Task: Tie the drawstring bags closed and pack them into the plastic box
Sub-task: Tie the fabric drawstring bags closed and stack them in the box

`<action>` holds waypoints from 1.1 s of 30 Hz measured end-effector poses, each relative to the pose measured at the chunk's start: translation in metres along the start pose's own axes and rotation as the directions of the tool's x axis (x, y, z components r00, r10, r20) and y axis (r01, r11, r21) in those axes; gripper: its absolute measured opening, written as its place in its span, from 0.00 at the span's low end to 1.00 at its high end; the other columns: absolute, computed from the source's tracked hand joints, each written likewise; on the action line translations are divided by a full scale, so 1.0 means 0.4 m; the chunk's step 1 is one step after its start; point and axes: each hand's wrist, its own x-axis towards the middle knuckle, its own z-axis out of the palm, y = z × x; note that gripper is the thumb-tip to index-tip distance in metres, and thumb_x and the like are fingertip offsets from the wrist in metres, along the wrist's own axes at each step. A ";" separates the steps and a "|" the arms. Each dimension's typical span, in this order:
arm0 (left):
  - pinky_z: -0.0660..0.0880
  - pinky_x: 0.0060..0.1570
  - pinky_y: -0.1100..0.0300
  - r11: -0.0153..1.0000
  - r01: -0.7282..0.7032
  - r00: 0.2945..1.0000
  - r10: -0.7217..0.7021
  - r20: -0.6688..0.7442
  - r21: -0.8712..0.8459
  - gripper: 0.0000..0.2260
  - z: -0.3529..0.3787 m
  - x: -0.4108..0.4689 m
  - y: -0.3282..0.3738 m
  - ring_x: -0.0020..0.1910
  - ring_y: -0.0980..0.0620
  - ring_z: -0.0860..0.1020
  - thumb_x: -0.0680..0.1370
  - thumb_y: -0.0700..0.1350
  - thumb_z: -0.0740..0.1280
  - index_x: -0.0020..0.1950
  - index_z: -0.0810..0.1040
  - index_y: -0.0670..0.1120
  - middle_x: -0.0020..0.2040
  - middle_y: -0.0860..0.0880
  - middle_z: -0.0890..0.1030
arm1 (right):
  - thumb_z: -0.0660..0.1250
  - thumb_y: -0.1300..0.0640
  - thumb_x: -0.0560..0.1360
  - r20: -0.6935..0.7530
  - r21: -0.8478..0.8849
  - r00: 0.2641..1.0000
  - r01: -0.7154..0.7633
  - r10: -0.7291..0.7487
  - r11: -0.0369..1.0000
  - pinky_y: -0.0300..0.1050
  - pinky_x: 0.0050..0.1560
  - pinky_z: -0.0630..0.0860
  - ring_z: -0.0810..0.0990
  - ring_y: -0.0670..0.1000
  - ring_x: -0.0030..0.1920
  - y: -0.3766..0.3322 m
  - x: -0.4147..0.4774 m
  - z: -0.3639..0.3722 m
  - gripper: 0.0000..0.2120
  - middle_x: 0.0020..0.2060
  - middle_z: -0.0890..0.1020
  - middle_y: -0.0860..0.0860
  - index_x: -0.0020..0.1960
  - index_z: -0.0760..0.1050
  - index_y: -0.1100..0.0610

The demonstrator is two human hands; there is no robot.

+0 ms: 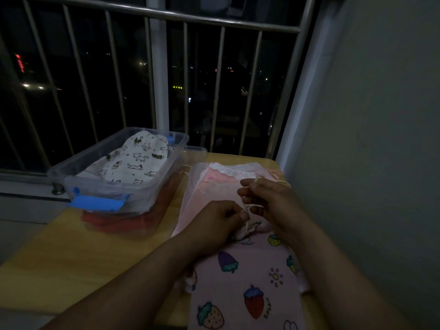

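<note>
Dim, grainy night view; weak light seems to fall from above, the window (95, 67) is black, and railing bars (164, 14) bow at the edges.

The strawberry-print bag (245, 282) runs off the bottom edge of the picture, and its gathered mouth is largely covered by the left hand (214, 222) and the right hand (269, 201). Both hands pinch the thin cord (247, 210), but in the dim light it cannot be told whether a knot has formed. Both forearms are cut off at the bottom edge. In the plastic box (119, 186) at the far left corner of the table (71, 246), the cat-print bag (135, 160) covers whatever lies beneath it. A red shape (114, 220) low at the box's near side is too blurred to identify. The right hand hides part of the pink bags (214, 186) behind it.
</note>
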 end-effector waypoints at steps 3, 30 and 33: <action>0.71 0.37 0.65 0.998 0.040 0.999 -0.040 0.006 -0.048 0.12 0.002 0.005 0.002 0.35 0.58 0.75 0.83 0.51 0.66 0.47 0.82 0.45 0.40 0.48 0.82 | 0.62 0.56 0.84 0.061 -0.036 0.998 0.012 -0.010 0.999 0.46 0.52 0.76 0.83 0.50 0.53 0.004 -0.001 -0.007 0.12 0.52 0.87 0.50 0.60 0.83 0.52; 0.58 0.21 0.63 0.753 0.190 0.925 -0.352 -0.142 -0.631 0.15 0.002 0.019 0.029 0.21 0.55 0.61 0.87 0.45 0.57 0.41 0.69 0.45 0.29 0.47 0.67 | 0.67 0.64 0.79 0.206 0.325 0.954 -0.275 0.216 0.905 0.57 0.58 0.82 0.84 0.62 0.51 0.041 -0.029 0.002 0.06 0.51 0.84 0.67 0.50 0.81 0.67; 0.57 0.25 0.62 0.722 0.193 0.924 -0.362 -0.125 -0.664 0.14 -0.022 0.026 0.027 0.24 0.54 0.61 0.87 0.45 0.57 0.41 0.68 0.47 0.29 0.48 0.67 | 0.71 0.61 0.77 0.154 0.210 0.964 -0.245 0.215 0.947 0.54 0.56 0.82 0.83 0.59 0.47 0.047 -0.025 0.001 0.06 0.45 0.84 0.63 0.47 0.82 0.65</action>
